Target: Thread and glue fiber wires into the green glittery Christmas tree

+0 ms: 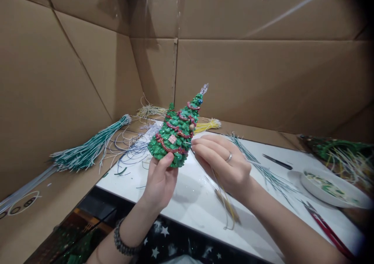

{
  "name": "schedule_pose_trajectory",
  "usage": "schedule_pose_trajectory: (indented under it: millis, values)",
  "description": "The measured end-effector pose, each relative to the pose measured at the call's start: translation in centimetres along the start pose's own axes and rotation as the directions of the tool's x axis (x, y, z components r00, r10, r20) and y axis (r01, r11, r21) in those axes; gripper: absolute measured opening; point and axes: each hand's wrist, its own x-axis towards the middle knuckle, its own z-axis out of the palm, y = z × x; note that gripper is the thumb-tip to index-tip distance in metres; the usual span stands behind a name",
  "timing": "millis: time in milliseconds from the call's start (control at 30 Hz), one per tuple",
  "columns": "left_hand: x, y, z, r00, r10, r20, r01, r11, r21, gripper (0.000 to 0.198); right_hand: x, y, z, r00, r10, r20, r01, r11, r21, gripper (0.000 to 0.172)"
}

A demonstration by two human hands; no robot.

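My left hand (162, 178) is wrapped around the base of a green glittery Christmas tree figurine (175, 129). The tree leans to the right, with red garlands, a small pink block and a clear tip on top. At its lower right side, my right hand (223, 159) is closed in a pinch, a ring on one finger. A thin pale wire end shows between those fingertips and the tree. Below this hand hang thin yellow and white wires (229, 209); whether they join the pinched piece I cannot tell.
Green-and-white wire bundles lie at left (90, 149) and right (263, 170). Yellow wires (212, 124) sit behind the tree. On the right are a knife (277, 161), a white bowl (309, 184) of scraps and red-handled cutters (327, 229). Cardboard walls (263, 81) enclose the white table (189, 217).
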Motion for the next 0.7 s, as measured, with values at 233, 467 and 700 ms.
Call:
schedule_pose_trajectory:
  millis: [233, 467, 700]
  values:
    - [-0.4, -0.3, 0.1, 0.999, 0.025, 0.026, -0.026, 0.999, 0.038, 0.032, 0.0, -1.0, 0.6, 0.994, 0.110, -0.023, -0.109, 0.992, 0.060, 0.026]
    - [-0.2, -0.4, 0.2, 0.998, 0.050, 0.039, -0.052, 0.998, 0.034, 0.037, -0.7, -2.0, 1.1, 0.945, 0.307, -0.112, -0.292, 0.947, 0.131, 0.020]
    - [-0.5, -0.3, 0.3, 0.998, 0.061, 0.035, -0.061, 0.998, 0.014, 0.037, -0.6, -1.5, 1.1, 0.961, 0.228, -0.155, -0.212, 0.970, 0.116, 0.023]
